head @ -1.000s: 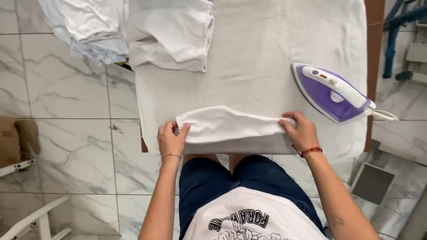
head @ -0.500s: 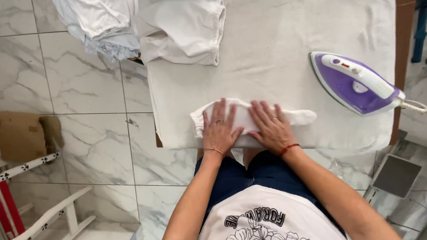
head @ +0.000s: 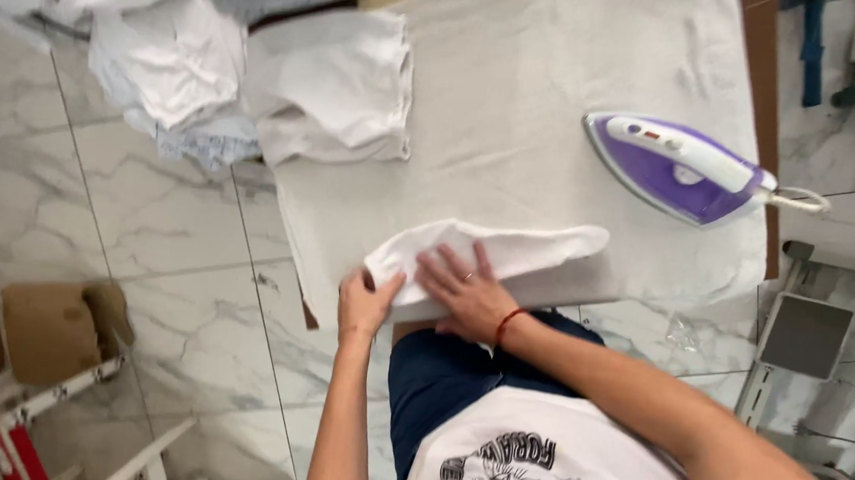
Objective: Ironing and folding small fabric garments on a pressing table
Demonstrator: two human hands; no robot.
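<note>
While half a second earlier both palms lay flat, the left hand (head: pixel 367 302) now pinched the folded white cloth strip's (head: pixel 507 250) end, the right hand (head: pixel 466 295) pressing open upon it, suggesting another fold

Both hands (head: pixel 424 295) press white folded cloth (head: pixel 507 251); iron (head: pixel 678 167) beside.

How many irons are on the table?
1. The purple and white iron lies on the right side of the cloth-covered table, beyond the right hand pressing a folded white cloth. None other shows.
</note>
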